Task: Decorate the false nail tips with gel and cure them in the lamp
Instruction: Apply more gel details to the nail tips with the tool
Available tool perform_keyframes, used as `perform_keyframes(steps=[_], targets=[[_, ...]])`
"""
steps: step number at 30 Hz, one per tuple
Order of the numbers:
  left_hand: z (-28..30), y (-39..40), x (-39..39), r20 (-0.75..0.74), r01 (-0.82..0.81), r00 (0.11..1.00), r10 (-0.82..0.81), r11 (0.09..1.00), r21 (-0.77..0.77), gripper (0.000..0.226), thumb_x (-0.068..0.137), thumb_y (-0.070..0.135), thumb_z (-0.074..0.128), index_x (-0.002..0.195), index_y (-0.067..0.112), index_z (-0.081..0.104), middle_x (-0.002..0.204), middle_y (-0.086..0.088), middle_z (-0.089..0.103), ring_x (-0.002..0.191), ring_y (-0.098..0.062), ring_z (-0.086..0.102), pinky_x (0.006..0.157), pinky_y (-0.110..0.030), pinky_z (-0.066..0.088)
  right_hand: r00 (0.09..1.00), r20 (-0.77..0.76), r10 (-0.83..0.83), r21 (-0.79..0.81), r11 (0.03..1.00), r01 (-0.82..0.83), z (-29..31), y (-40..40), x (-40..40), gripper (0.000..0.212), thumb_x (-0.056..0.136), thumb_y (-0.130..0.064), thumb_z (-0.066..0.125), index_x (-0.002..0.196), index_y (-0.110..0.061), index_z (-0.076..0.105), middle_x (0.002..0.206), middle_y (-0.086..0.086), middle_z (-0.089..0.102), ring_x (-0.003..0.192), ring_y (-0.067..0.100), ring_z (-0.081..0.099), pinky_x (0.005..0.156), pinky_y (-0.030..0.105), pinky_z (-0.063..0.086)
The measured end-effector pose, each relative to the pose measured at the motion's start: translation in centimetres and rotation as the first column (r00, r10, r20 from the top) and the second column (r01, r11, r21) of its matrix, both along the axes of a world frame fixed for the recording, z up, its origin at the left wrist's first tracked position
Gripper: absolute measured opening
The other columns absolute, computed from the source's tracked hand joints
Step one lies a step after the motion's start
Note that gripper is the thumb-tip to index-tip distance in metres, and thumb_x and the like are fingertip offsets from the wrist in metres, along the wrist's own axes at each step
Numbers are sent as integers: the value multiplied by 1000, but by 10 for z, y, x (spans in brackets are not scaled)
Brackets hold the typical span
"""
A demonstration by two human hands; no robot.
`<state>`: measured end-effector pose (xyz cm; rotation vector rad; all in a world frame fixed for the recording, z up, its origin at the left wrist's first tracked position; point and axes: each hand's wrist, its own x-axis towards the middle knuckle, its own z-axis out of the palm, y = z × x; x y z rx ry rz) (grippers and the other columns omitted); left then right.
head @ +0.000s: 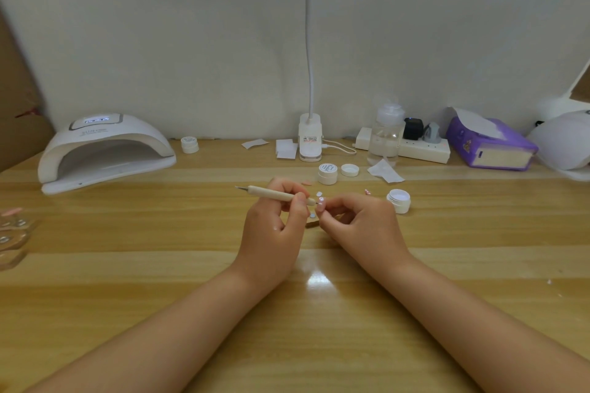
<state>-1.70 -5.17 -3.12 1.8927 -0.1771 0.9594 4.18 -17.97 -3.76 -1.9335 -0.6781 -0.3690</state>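
On the wooden desk (127, 265): two hands (271, 220), one dotting tool (274, 194), three gel jars (328, 173).

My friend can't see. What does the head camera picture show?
The left hand holds a dotting pen to a false nail tip pinched in the right hand, over a wooden desk. A curing lamp sits far left.

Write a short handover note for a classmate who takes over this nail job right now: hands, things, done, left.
Left hand grips the dotting pen, point at the nail tip.
Right hand pinches that tip.
Open gel pot stands right of the hands; capped pot and a loose lid behind. Curing lamp far left, nothing seen inside.
Done: pot opened, dotting under way.
Left: finish the tip, cure it, do the spare tip.
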Motion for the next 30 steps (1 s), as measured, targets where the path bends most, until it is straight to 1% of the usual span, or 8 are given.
perform_keyframes(steps=[5, 9, 14, 17, 23, 30], targets=[[-1, 0, 0, -6, -2, 1000, 2, 1000, 0, 14, 89, 19, 46, 82, 30, 53, 73, 24, 63, 70, 2, 60, 63, -6, 40, 1000, 10, -4, 1, 1000, 4, 0, 0, 0, 8, 78, -15, 73, 74, -22, 73, 59, -20, 63, 55, -7, 57, 59, 8, 43], [0, 1, 0, -7, -5, 1000, 5, 1000, 5, 15, 88, 20, 46, 81, 31, 53, 74, 23, 64, 70, 3, 60, 63, -6, 40, 1000, 2, -10, -7, 1000, 10, 1, 0, -1, 8, 78, -16, 72, 75, -23, 73, 61, -17, 65, 55, -4, 59, 60, 16, 48], [0, 0, 0, -10, -1, 1000, 1, 1000, 1, 14, 88, 20, 46, 81, 30, 53, 74, 22, 64, 70, 2, 60, 63, -7, 41, 1000, 16, -15, -19, 1000, 15, 2, 0, -1, 6, 78, -16, 73, 76, -21, 74, 62, -15, 66, 56, -2, 59, 61, 19, 50], [1, 0, 0, -9, -6, 1000, 6, 1000, 3, 14, 88, 20, 46, 81, 31, 53, 74, 23, 64, 70, 1, 60, 62, -7, 41, 999, 27, -18, -21, 1000, 19, 2, 0, -1, 5, 78, -16, 72, 76, -21, 74, 62, -14, 67, 56, -1, 59, 61, 18, 49], [0, 1, 0, -13, -2, 1000, 2, 1000, -5, 14, 88, 19, 46, 82, 29, 53, 74, 23, 64, 70, 1, 60, 63, -8, 41, 999, 34, -13, -20, 1000, 13, 2, -1, -1, 6, 78, -15, 73, 76, -20, 74, 63, -14, 66, 56, -5, 58, 59, 11, 45], [0, 1, 0, -14, 1, 1000, -1, 1000, -6, 13, 89, 20, 46, 82, 29, 53, 74, 23, 64, 71, 3, 60, 62, -7, 41, 1000, 29, -10, -28, 1000, 11, 2, -1, -1, 6, 78, -15, 72, 76, -20, 74, 61, -18, 64, 54, -3, 58, 61, 14, 46]])
